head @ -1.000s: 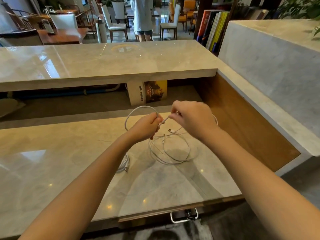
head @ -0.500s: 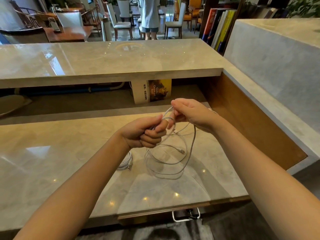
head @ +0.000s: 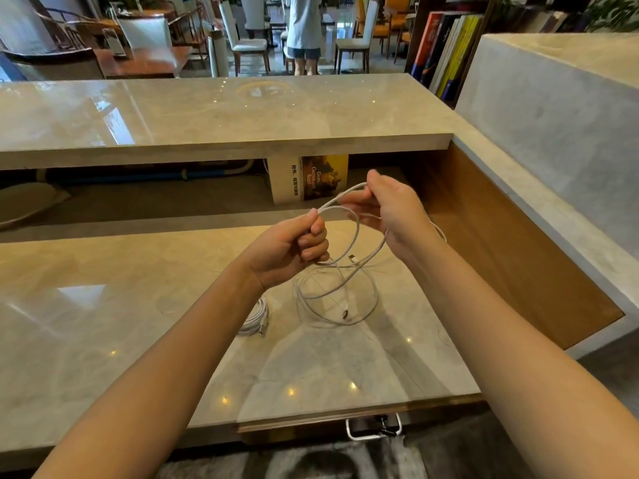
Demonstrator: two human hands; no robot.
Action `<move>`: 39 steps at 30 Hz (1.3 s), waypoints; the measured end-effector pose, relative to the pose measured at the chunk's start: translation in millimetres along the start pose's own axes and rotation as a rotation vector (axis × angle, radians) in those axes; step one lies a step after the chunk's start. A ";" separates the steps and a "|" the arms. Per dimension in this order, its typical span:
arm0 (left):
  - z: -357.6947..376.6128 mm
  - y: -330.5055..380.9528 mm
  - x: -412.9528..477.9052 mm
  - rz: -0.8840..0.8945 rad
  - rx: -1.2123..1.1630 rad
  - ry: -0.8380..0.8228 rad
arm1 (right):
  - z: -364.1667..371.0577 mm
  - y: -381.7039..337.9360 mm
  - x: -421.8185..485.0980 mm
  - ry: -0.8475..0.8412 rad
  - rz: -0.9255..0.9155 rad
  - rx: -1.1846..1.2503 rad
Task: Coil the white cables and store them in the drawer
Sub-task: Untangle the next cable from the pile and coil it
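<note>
while the left hand is fisted round a white cable, holding it above the desk, the right hand pinches the same cable a little farther along with thumb and fingers curled on it, so a short stretch runs up between the two hands. below the left fist the rest hangs in loose loops whose lowest turns lie on the marble; one plug dangles inside the loops. a coil of another white cable lies on the desk just left of them, beside the left forearm. a drawer handle shows under the desk's near edge.
</note>
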State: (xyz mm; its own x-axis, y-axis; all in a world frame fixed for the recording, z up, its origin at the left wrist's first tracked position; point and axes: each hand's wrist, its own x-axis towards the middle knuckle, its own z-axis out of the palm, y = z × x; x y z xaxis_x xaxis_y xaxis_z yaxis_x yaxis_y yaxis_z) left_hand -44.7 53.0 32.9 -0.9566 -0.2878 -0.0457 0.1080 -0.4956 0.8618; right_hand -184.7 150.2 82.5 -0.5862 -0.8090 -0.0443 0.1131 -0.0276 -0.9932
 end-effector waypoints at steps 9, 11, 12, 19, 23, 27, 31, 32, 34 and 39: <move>10.3 13.8 0.4 0.019 -0.114 0.039 | -18.2 -14.6 14.8 0.095 -0.184 -0.298; 10.1 17.7 -0.3 0.048 -0.265 -0.027 | -28.3 -5.5 18.3 0.149 -0.291 -0.529; 9.5 19.1 -0.5 0.076 -0.321 -0.051 | -32.2 1.4 17.7 0.148 -0.325 -0.600; 2.3 40.3 0.9 0.353 -0.492 0.058 | -36.3 68.2 -10.6 -0.120 0.004 -0.581; 2.8 43.3 2.0 0.469 -0.184 0.247 | -30.4 76.5 -18.8 -0.175 0.098 -0.765; 14.1 24.5 7.5 0.476 0.251 0.323 | 0.2 55.9 -29.8 -0.299 -0.205 -1.268; 18.8 13.0 6.9 0.416 0.875 0.417 | 15.6 21.3 -35.9 -0.202 -0.670 -1.455; 18.5 11.8 5.8 0.389 0.985 0.437 | 16.1 14.2 -35.8 -0.189 -0.767 -1.427; 18.0 11.3 2.5 0.328 1.029 0.434 | 14.0 0.8 -31.1 -0.187 -0.893 -1.397; 16.6 28.5 -4.3 0.076 0.588 0.249 | -5.7 -23.6 0.2 -0.197 -0.832 -1.531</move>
State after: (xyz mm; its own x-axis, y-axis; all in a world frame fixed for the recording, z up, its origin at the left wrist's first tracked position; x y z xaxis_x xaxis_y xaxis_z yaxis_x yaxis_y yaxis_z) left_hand -42.0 53.7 66.1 -0.8532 -0.5209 -0.0281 -0.0608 0.0456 0.9971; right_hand -192.1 154.1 105.2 0.0200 -0.9243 0.3812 -0.9985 0.0007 0.0541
